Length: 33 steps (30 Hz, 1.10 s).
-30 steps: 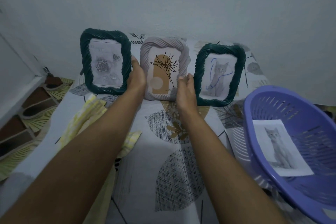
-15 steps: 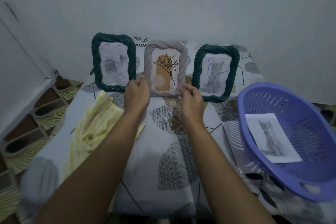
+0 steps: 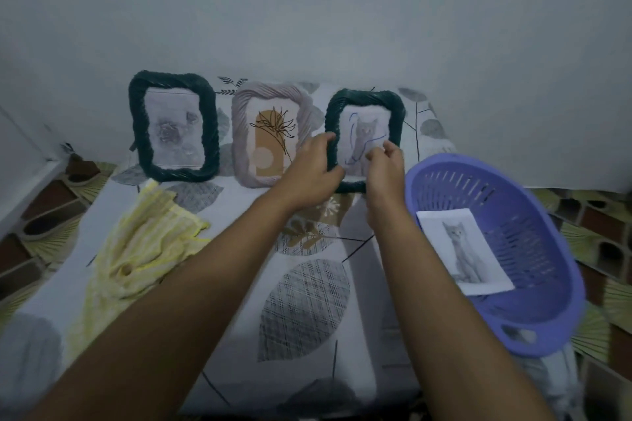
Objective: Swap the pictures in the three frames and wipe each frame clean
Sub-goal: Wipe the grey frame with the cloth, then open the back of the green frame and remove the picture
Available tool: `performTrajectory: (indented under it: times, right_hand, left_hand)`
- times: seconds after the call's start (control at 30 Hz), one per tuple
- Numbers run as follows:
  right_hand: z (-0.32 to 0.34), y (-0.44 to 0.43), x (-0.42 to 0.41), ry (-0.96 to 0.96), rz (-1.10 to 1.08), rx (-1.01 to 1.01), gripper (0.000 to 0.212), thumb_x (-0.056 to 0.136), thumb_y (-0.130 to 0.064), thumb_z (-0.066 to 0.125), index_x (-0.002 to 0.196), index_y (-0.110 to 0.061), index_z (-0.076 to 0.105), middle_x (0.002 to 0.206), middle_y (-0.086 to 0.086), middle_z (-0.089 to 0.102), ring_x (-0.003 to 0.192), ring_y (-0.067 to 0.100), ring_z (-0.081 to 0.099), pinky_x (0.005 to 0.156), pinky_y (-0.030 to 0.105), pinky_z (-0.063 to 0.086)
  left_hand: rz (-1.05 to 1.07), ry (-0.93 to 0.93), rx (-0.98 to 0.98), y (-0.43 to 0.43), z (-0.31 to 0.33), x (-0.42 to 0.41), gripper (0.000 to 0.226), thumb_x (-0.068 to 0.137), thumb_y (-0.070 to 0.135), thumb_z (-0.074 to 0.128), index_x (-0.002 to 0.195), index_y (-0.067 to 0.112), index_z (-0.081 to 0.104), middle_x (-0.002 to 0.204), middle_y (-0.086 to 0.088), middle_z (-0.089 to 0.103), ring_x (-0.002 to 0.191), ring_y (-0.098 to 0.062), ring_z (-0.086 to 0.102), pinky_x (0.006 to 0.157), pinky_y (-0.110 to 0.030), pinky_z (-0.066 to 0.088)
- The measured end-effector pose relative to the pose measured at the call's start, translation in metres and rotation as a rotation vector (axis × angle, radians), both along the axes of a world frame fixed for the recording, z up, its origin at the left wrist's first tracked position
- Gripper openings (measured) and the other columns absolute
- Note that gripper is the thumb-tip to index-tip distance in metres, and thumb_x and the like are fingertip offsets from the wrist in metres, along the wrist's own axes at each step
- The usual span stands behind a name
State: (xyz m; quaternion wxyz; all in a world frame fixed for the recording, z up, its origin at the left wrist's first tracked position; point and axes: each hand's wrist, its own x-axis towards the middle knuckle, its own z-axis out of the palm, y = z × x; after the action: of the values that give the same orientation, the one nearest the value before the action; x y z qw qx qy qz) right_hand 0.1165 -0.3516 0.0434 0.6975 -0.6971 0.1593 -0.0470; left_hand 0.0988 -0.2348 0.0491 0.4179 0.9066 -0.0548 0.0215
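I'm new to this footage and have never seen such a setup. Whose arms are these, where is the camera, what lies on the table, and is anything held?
No machine here: a person works with bare hands, and one camera worn on their head looks down, so the arms enter from below. On the table stand three frames: the left green frame with a rose, the pale frame with a plant drawing, the right green frame with a cat. A yellow cloth lies at left; a purple basket at right holds a loose cat print. The left hand grips the right green frame's left edge. The right hand, fingers curled, is at its lower right; whether it grips is unclear.
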Motion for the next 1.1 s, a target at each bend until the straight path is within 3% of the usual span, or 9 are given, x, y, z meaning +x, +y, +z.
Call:
performTrajectory:
  times: [0.1,0.2,0.33,0.5,0.7,0.83,0.93,1.03,1.1]
  right_hand:
    - [-0.001,0.003,0.021,0.015,-0.114,0.005,0.080,0.071,-0.039,0.036,0.150,-0.025,0.034,0.151,0.005,0.043,0.134,0.029,0.045,0.111,0.051,0.039]
    - [-0.006,0.006,0.031,0.027,-0.196,0.056,0.082,0.074,-0.041,0.033,0.155,-0.025,0.027,0.159,0.004,0.032,0.145,0.027,0.031,0.118,0.052,0.028]
    - [-0.014,0.006,0.035,0.069,-0.242,0.139,0.066,0.095,-0.032,0.038,0.158,-0.023,0.020,0.162,0.004,0.026,0.148,0.025,0.024,0.120,0.049,0.019]
    - [-0.020,0.010,0.039,0.082,-0.271,0.131,0.076,0.077,-0.043,0.029,0.151,-0.027,0.037,0.151,0.004,0.046,0.137,0.031,0.041,0.115,0.053,0.028]
    - [-0.006,0.013,0.026,0.087,-0.240,0.119,0.060,0.093,-0.034,0.035,0.152,-0.021,0.035,0.154,0.006,0.039,0.141,0.031,0.034,0.115,0.051,0.027]
    - [0.008,0.016,0.012,0.068,-0.222,0.124,0.073,0.083,-0.039,0.034,0.152,-0.016,0.032,0.158,0.005,0.033,0.143,0.030,0.031,0.116,0.052,0.027]
    - [0.019,0.017,-0.003,0.048,-0.168,0.140,0.069,0.093,-0.037,0.037,0.157,-0.016,0.021,0.164,0.002,0.020,0.149,0.026,0.022,0.119,0.052,0.021]
    - [0.032,0.017,-0.024,0.047,-0.119,0.145,0.087,0.075,-0.048,0.035,0.156,-0.018,0.024,0.163,0.002,0.022,0.149,0.027,0.021,0.119,0.055,0.023]
    - [0.040,0.015,-0.042,0.033,-0.077,0.131,0.083,0.076,-0.046,0.035,0.154,-0.018,0.027,0.161,0.002,0.025,0.148,0.028,0.023,0.117,0.056,0.024]
  left_hand:
    - [-0.032,-0.001,0.004,-0.014,-0.007,0.017,0.089,0.095,0.017,0.053,0.158,0.011,-0.010,0.166,-0.012,-0.005,0.153,-0.025,-0.001,0.124,-0.043,0.008]
    - [0.026,-0.022,-0.041,-0.026,-0.013,0.026,0.094,0.095,0.021,0.055,0.156,0.012,-0.016,0.166,-0.012,-0.011,0.153,-0.023,-0.009,0.124,-0.043,0.002]
    - [0.186,-0.050,-0.096,-0.032,-0.016,0.029,0.094,0.085,0.030,0.052,0.158,0.008,-0.004,0.166,-0.013,0.005,0.153,-0.028,0.005,0.124,-0.048,0.011]
    - [0.197,0.030,-0.147,-0.033,-0.017,0.032,0.089,0.085,0.029,0.051,0.158,0.009,0.004,0.163,-0.015,0.017,0.150,-0.032,0.019,0.120,-0.051,0.023]
    - [0.229,0.040,-0.247,-0.023,-0.020,0.038,0.094,0.068,0.047,0.044,0.153,0.015,0.023,0.156,-0.011,0.036,0.143,-0.028,0.035,0.116,-0.050,0.033]
    - [0.174,0.024,-0.290,-0.020,0.007,0.009,0.076,0.083,0.025,0.049,0.154,0.017,0.023,0.152,-0.007,0.042,0.137,-0.025,0.043,0.115,-0.046,0.036]
    - [0.205,0.048,-0.379,-0.013,0.015,-0.005,0.078,0.086,0.018,0.051,0.157,0.022,0.020,0.153,-0.001,0.042,0.136,-0.021,0.045,0.114,-0.044,0.037]
    - [0.237,0.061,-0.554,-0.002,0.020,-0.023,0.073,0.084,0.008,0.049,0.153,0.023,0.031,0.134,0.010,0.057,0.128,-0.021,0.053,0.107,-0.050,0.046]
    - [0.238,0.036,-0.605,0.005,0.024,-0.038,0.063,0.092,-0.002,0.046,0.151,0.019,0.036,0.121,0.020,0.054,0.125,-0.022,0.056,0.103,-0.052,0.049]
